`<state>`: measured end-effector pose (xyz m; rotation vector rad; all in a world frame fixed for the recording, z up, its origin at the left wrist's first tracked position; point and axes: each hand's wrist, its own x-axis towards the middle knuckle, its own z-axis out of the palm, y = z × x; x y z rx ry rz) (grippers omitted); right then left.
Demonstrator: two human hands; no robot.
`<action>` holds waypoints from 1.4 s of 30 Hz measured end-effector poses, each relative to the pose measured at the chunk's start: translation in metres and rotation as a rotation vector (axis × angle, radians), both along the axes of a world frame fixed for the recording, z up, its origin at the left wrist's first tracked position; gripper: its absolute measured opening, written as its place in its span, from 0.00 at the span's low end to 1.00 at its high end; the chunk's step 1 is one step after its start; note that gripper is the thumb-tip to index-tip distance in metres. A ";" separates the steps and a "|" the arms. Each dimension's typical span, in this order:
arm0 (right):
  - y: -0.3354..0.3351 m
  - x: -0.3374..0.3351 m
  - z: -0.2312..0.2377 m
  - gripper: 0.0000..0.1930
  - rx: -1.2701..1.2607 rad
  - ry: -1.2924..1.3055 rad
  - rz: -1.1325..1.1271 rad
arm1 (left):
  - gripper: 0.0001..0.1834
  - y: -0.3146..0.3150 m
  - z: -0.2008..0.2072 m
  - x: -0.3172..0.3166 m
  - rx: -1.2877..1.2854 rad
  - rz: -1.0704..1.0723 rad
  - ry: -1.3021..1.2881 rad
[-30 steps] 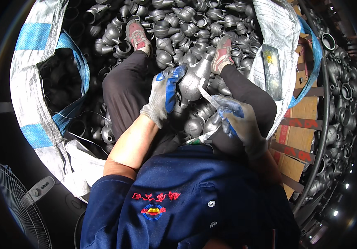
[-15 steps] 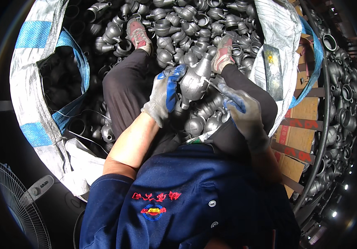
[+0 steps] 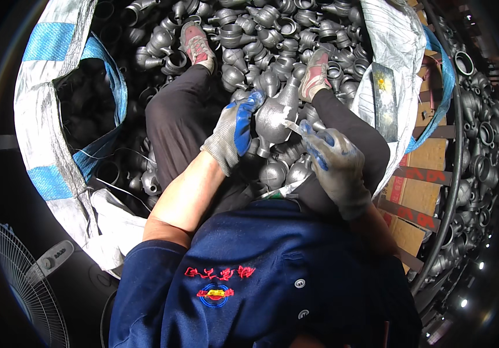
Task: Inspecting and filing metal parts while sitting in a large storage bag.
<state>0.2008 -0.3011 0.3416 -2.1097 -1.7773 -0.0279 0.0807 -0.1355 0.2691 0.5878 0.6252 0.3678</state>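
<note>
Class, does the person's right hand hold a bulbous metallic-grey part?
No, the blue-grey gloved left hand holds the bulbous metallic-grey part, while the right hand holds a thin pale tool.

The left grip [image 3: 232, 130], in a grey-and-blue glove, steadies a grey bulbous metal casting [image 3: 271, 122] from its left side, the narrow neck tilted up and away. The right grip [image 3: 335, 162], gloved alike, holds a thin flat tool [image 3: 292, 126] against the casting beside a bright patch. Similar castings [image 3: 233, 36] heap around two red-and-grey sneakers [image 3: 197, 46], within a white woven sack [image 3: 37, 122] with blue bands. A fan [image 3: 26, 290] stands lower left; cardboard [image 3: 420, 162] lies beyond the sack's right edge.
</note>
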 end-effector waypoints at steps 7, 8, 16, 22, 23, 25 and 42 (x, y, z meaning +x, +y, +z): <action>-0.006 0.005 -0.015 0.15 0.087 0.373 0.083 | 0.19 0.001 0.004 -0.002 0.049 -0.048 0.076; -0.007 0.003 -0.015 0.15 0.088 0.372 0.082 | 0.19 0.002 0.004 -0.002 0.050 -0.049 0.076; 0.001 -0.010 -0.015 0.12 -0.170 1.585 -0.394 | 0.19 0.001 0.001 -0.003 0.080 0.009 0.006; -0.005 -0.010 -0.017 0.11 -0.180 1.645 -0.466 | 0.19 0.000 -0.003 -0.003 0.081 -0.007 -0.001; -0.005 -0.010 -0.017 0.11 -0.181 1.645 -0.466 | 0.19 -0.001 -0.003 -0.003 0.080 -0.007 -0.001; -0.008 -0.009 -0.016 0.13 -0.202 1.668 -0.473 | 0.19 -0.003 -0.001 -0.003 0.094 0.001 0.005; -0.006 0.001 -0.010 0.20 0.053 0.255 -0.037 | 0.21 -0.002 0.004 -0.004 0.080 -0.028 0.039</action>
